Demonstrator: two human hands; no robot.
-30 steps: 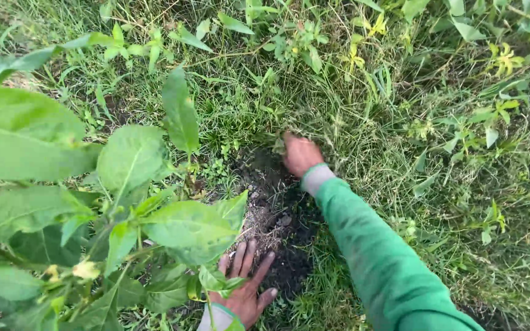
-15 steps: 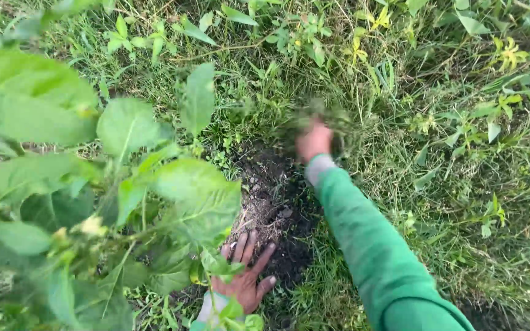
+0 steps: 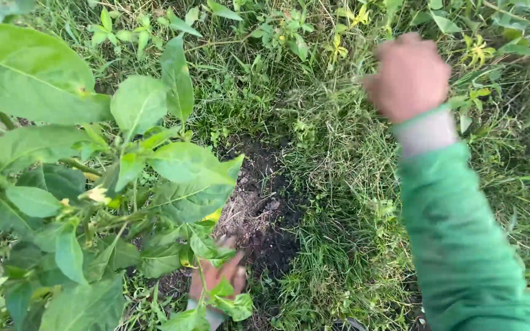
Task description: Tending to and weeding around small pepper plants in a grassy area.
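Resting on dark soil patch, left hand points up-frame; right hand raised.

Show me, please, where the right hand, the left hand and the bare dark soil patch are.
right hand [image 3: 409,75], head view, on the blurred back of the hand.
left hand [image 3: 216,274], head view, on the palm area between leaves.
bare dark soil patch [image 3: 265,208], head view, on its middle.

- The soil patch lies in the middle, grass around it.
- The plant stands left of it.
- The left hand rests at its near edge, the right hand far right.
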